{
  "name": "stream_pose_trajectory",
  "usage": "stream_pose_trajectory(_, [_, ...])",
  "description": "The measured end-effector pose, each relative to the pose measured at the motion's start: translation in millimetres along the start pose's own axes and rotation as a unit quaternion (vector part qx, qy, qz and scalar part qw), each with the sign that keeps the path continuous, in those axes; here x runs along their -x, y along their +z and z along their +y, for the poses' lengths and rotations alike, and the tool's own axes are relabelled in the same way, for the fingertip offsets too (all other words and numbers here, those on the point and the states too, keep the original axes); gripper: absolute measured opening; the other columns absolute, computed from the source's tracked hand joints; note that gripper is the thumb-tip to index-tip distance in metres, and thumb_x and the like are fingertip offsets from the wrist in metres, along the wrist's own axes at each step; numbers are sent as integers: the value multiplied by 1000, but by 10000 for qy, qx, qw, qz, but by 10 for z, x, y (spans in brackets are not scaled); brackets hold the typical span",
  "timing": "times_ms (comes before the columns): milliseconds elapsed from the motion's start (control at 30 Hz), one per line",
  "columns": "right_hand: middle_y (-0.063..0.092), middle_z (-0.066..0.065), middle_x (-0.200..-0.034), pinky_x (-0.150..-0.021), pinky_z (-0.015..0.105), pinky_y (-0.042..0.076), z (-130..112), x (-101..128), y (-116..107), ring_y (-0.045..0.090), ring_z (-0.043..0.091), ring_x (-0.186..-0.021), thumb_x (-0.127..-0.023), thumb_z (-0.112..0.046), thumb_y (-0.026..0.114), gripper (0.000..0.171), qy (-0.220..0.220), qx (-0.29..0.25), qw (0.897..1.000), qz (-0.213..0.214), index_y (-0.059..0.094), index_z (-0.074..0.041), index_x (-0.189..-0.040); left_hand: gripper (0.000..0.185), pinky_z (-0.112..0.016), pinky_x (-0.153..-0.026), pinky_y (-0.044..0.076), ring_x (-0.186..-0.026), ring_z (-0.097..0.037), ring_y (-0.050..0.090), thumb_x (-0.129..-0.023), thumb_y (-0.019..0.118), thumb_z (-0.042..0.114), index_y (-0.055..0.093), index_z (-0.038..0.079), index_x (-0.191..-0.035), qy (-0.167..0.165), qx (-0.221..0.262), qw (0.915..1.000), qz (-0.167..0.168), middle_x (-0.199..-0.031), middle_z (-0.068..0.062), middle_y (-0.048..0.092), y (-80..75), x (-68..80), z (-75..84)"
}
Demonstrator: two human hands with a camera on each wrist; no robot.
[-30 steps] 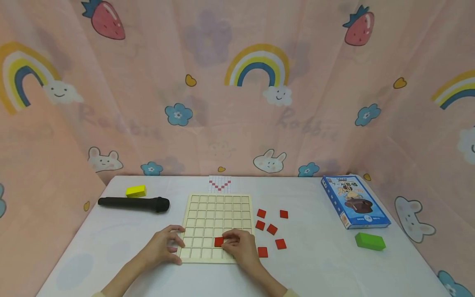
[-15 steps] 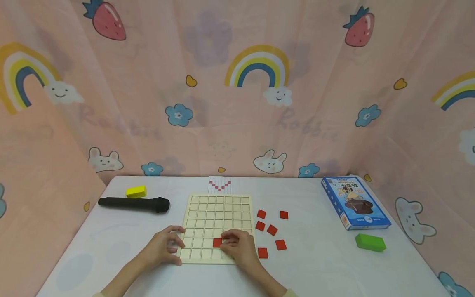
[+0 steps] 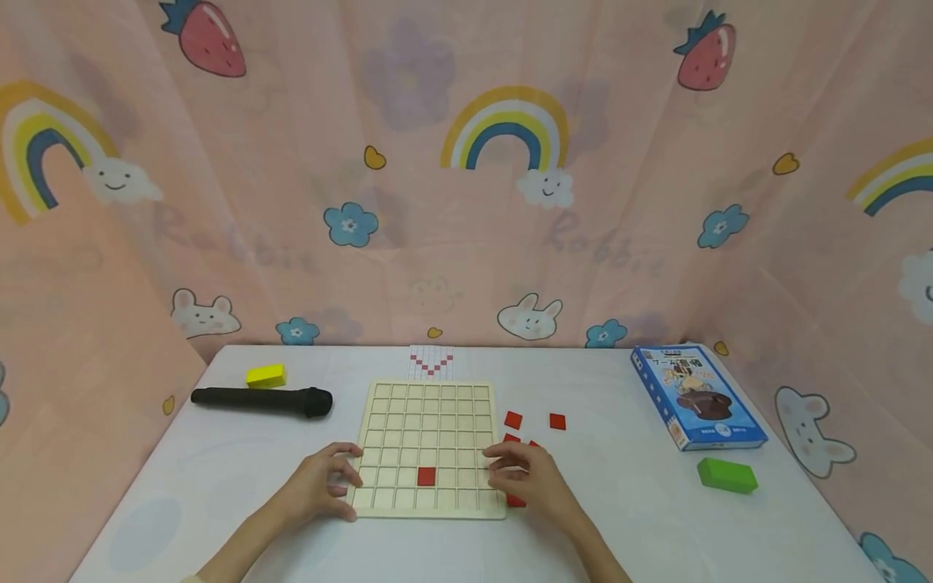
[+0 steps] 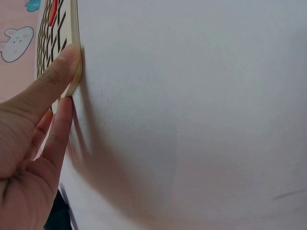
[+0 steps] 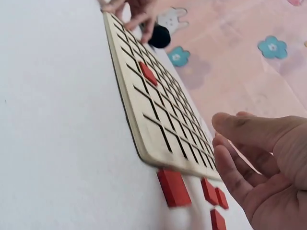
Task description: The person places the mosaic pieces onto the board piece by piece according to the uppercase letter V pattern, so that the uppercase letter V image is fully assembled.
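Note:
My left hand (image 3: 321, 483) holds the pale square grid board (image 3: 394, 421) at its left edge; in the left wrist view the thumb (image 4: 67, 60) lies on the near corner. One red square tile (image 3: 426, 477) sits in a cell in the second row from the front, middle column. Over the board's right edge hovers my right hand (image 3: 535, 478), fingers loosely bent with nothing between them. Several red tiles lie right of the board, such as a back tile (image 3: 557, 422); the hand partly covers others. In the right wrist view a loose tile (image 5: 173, 188) lies by the board's corner.
Behind the board is a small card (image 3: 432, 363) with a red V of squares. A black microphone (image 3: 255, 399) and a yellow block (image 3: 266, 376) lie at the left. On the right are a blue box (image 3: 696, 397) and a green block (image 3: 727, 475).
The right hand slid the red tile slightly left, let it go in the cell, and moved right to the board's edge by the loose tiles. The left hand has stayed put.

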State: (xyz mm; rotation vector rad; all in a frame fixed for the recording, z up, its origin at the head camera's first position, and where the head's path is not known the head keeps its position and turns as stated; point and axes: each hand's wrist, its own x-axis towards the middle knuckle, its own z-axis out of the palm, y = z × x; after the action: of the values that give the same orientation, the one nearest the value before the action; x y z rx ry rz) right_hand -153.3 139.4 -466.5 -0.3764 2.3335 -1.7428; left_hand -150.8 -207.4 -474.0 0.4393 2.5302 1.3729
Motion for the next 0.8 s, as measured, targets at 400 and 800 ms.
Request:
stream_pose_trajectory(400, [68, 8, -106, -84, 33, 58, 275, 152, -673, 61, 21, -92, -78, -8, 78, 36, 799, 1296, 9883, 126, 67, -5, -112, 35, -24, -72, 59, -98, -29, 62, -53, 88, 2, 67, 2, -81, 209, -31, 9997, 80, -127, -24, 48, 10, -3, -28])
stream_pose_trajectory(800, [67, 10, -104, -78, 21, 56, 487, 172, -886, 59, 21, -89, -81, -9, 76, 32, 915, 1026, 9905, -99, 66, -1, -111, 37, -24, -74, 59, -102, -34, 60, -53, 88, -1, 67, 1, -83, 37, 81, 10000, 2, -131, -25, 46, 9, 1, -16])
